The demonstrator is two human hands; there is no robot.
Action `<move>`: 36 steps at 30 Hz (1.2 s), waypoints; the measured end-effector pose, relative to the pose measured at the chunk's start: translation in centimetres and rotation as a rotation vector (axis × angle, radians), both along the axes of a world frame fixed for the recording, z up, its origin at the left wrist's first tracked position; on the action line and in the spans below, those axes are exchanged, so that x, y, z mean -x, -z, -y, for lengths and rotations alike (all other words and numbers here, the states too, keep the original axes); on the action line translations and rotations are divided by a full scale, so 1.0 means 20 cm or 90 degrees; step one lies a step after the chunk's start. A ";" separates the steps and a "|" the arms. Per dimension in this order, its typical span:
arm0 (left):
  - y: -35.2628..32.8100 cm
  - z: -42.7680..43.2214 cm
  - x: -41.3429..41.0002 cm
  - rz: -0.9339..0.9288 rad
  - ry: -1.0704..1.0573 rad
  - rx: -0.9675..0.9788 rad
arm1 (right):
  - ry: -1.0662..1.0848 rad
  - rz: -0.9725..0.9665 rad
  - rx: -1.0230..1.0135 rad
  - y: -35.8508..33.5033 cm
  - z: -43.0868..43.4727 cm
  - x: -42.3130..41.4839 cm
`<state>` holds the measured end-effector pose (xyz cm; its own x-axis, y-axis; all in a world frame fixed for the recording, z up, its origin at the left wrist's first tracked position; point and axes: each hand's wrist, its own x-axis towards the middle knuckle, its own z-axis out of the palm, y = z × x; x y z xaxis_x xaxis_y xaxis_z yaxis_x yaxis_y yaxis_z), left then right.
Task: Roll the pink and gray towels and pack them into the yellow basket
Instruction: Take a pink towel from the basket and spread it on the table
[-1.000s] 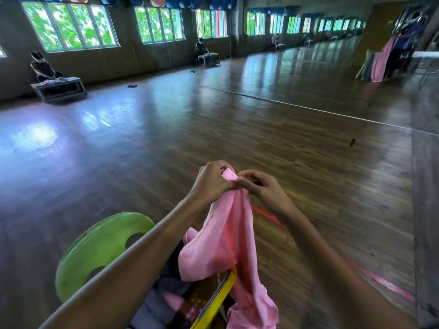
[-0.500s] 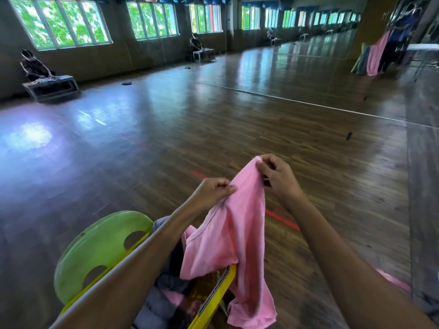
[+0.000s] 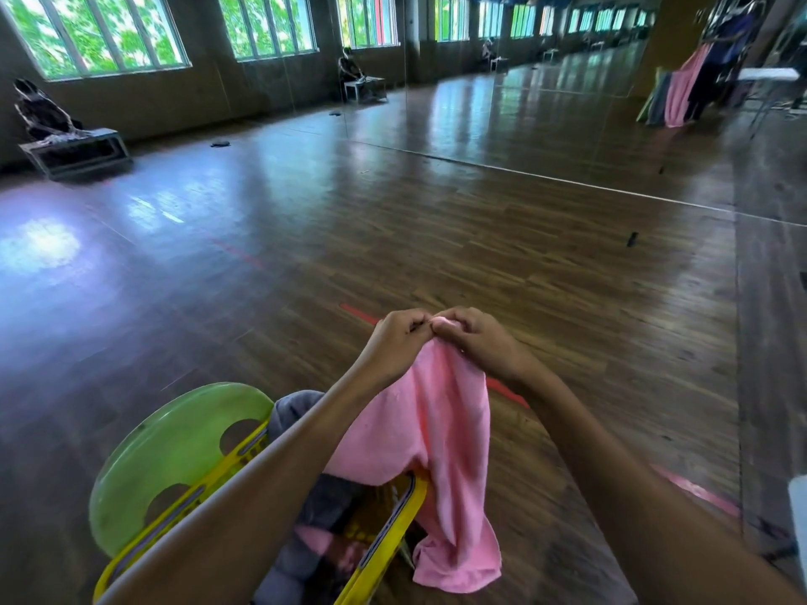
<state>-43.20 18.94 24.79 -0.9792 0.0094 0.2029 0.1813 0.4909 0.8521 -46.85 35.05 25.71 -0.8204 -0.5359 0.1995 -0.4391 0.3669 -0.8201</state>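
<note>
head view shows your two hands raised close together, fingertips nearly touching each other. your left hand (image 3: 398, 342) has its fingers curled in and pinches the top edge of the pink towel (image 3: 432, 443). your right hand (image 3: 478, 342) pinches the same edge just beside it, fingers bent over the bunched cloth. neither hand is free.

the pink towel hangs from that pinch in one long loose fold, not rolled. its lower part drapes over the right rim of the yellow basket (image 3: 384, 543), and its bottom corner dangles outside the basket, above the floor (image 3: 305, 255).

the basket sits low in front of you, mostly hidden under your left forearm, with slots showing along its rims. inside it you can see a gray towel (image 3: 292, 410) heaped at the far end, more gray cloth lower down, and a patch of another pink cloth (image 3: 314, 539) among it. how these are folded you cannot tell.

a green stool (image 3: 174, 447) with round holes in its seat shows at the basket's left side, meeting its rim; whether the basket rests on it you cannot tell. a strip of red tape (image 3: 359, 313) runs across the wooden floor behind your hands. far off to the left, a low bench (image 3: 78, 152) stands under the windows (image 3: 96, 32).
</note>
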 end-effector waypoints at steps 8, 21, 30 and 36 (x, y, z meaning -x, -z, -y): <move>0.01 0.00 -0.02 0.039 -0.022 -0.014 | 0.132 -0.007 -0.013 0.06 -0.03 -0.01; 0.09 0.07 -0.06 0.011 -0.008 -0.040 | 0.067 0.018 0.002 -0.01 -0.05 0.00; 0.06 0.03 -0.07 0.035 0.015 -0.061 | 0.027 0.020 -0.037 0.06 -0.04 0.00; 0.14 0.07 -0.09 0.075 0.030 -0.024 | 0.230 -0.041 -0.013 0.04 -0.10 0.09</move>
